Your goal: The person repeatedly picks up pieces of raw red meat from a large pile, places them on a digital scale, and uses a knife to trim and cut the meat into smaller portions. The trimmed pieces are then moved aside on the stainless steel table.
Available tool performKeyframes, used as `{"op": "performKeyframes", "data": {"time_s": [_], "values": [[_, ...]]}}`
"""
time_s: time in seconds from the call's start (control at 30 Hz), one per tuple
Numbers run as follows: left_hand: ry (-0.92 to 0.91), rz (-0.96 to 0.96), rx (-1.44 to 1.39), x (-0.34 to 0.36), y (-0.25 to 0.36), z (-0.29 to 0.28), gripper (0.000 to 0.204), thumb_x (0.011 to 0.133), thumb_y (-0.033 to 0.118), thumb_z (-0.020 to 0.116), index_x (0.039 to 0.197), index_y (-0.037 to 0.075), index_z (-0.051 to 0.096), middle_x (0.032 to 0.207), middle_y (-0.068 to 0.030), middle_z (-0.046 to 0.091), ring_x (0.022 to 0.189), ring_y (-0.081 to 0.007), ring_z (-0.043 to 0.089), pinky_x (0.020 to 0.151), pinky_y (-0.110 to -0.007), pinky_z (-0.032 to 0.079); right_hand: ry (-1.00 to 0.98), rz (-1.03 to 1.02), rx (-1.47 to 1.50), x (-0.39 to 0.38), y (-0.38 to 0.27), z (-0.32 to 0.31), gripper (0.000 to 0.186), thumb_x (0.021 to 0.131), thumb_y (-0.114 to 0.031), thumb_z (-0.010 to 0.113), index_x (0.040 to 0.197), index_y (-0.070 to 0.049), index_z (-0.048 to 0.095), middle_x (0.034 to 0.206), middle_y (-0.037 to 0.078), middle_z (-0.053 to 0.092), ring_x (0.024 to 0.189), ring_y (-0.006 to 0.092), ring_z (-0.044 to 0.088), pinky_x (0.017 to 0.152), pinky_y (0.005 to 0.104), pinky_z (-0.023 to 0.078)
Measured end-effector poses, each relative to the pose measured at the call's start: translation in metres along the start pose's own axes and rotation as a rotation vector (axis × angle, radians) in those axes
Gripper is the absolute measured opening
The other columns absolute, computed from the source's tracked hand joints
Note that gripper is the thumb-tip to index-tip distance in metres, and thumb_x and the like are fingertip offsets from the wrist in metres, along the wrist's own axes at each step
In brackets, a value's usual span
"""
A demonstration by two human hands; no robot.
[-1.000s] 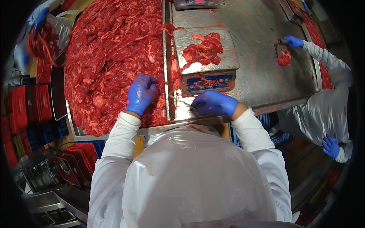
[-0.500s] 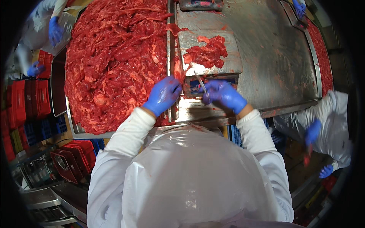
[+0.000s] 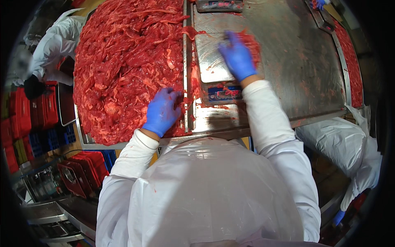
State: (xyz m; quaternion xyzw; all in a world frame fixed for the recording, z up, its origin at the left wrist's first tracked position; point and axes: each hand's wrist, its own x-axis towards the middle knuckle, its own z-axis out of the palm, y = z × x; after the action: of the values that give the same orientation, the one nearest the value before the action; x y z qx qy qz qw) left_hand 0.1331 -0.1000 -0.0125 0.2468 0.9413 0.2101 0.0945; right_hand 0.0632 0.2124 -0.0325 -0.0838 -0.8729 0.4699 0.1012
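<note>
My left hand (image 3: 161, 113), in a blue glove, rests at the near right edge of a big heap of raw red meat strips (image 3: 123, 74). Its fingers are partly spread, and nothing shows in its grasp. Over a steel bench scale (image 3: 210, 61) my gloved right hand (image 3: 238, 57) reaches, smeared by motion. A loose portion of meat (image 3: 252, 46) lies against its right side, blurred too, at the right edge of the scale plate. Whether the right fingers hold anything is hidden. Meat scraps lie on the scale's display front (image 3: 224, 94).
A raised metal divider (image 3: 187, 74) parts the heap from the steel table (image 3: 300, 61). Another scale (image 3: 220, 5) stands at the far side. Red crates (image 3: 88, 166) are stacked at the lower left. Co-workers in white stand left (image 3: 57, 49) and right (image 3: 341, 140).
My right hand has moved up and over the scale; the thin metal tool it held no longer shows. The meat has shifted right on the plate. My left hand has moved left and down onto the heap.
</note>
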Motion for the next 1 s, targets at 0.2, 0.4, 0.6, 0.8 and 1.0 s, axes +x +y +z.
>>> {"op": "performKeyframes", "data": {"time_s": [0.2,0.4,0.6,0.8,1.0], "values": [[-0.199,0.014,0.181,-0.008,-0.055,0.049,0.023,0.085,0.003,0.061,0.106,0.01,0.068,0.113,-0.0214,0.064,0.097,-0.0422,0.068,0.079,-0.051,0.058,0.492,0.149,-0.159,-0.048,0.127,-0.101,0.062,0.101,-0.032,0.069,0.147,0.005,0.051,0.146,0.024,0.059,0.129,0.0352,0.062,0.11,0.0414,0.046],[-0.13,0.237,-0.094,0.035,-0.022,-0.023,0.017,0.081,0.005,0.064,0.097,0.006,0.069,0.096,-0.021,0.068,0.092,-0.042,0.068,0.078,-0.05,0.056,0.127,0.303,0.015,-0.223,0.101,-0.052,0.057,0.098,-0.027,0.074,0.142,0.004,0.055,0.135,0.021,0.065,0.121,0.0308,0.066,0.104,0.0415,0.05],[0.043,0.431,-0.339,0.104,0.074,-0.094,0.037,0.08,0.009,0.073,0.116,0.006,0.072,0.1,-0.0165,0.072,0.091,-0.0315,0.071,0.082,-0.04,0.056,0.181,0.168,-0.317,-0.241,0.101,-0.058,0.06,0.094,-0.027,0.077,0.142,0.003,0.056,0.131,0.024,0.066,0.118,0.0391,0.066,0.103,0.0447,0.051],[0.062,0.39,-0.107,0.158,0.058,-0.014,0.04,0.084,0.018,0.076,0.122,0.004,0.072,0.116,-0.0122,0.071,0.094,-0.0254,0.073,0.083,-0.035,0.058,0.185,0.176,-0.272,-0.242,0.094,-0.063,0.056,0.095,-0.025,0.077,0.14,0.001,0.057,0.129,0.023,0.067,0.118,0.0362,0.067,0.103,0.0429,0.052],[0.213,-0.007,-0.288,0.144,0.015,-0.02,0.041,0.085,0.021,0.082,0.122,0.005,0.073,0.11,-0.0119,0.071,0.09,-0.0229,0.074,0.079,-0.035,0.06,0.25,0.311,0.117,-0.244,0.104,-0.072,0.048,0.096,-0.011,0.074,0.139,0.002,0.056,0.127,0.016,0.068,0.114,0.0244,0.069,0.1,0.0365,0.054]]}}
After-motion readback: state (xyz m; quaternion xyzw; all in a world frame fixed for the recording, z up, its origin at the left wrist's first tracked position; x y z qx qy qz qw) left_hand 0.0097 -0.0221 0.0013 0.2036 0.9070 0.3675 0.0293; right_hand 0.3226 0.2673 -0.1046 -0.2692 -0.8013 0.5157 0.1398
